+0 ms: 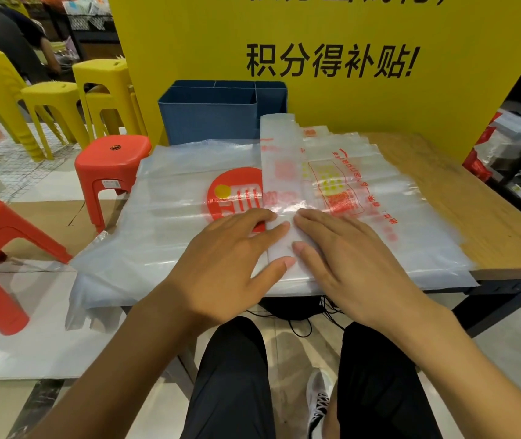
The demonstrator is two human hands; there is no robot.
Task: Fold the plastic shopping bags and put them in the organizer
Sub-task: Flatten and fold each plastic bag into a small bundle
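A long narrow strip of folded clear plastic shopping bag (279,185) lies on a flat stack of clear plastic bags with red print (170,198) spread over the wooden desk (490,217). The left hand (221,267) and right hand (354,258) press its near end, fingers straight and flat (thumbs nearly touching). A dark blue plastic organizer with 3 visible compartments (211,118) stands behind the stack, its inside hidden.

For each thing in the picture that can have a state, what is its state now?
folded bag: folded into a long narrow strip, lying on the stack
stack of bags: flat, unfolded, overhanging the table's near-left edge
organizer: upright; visible compartments look empty
left hand: flat, pressing the strip's near end
right hand: flat, pressing the same end
red stool: upright, unoccupied
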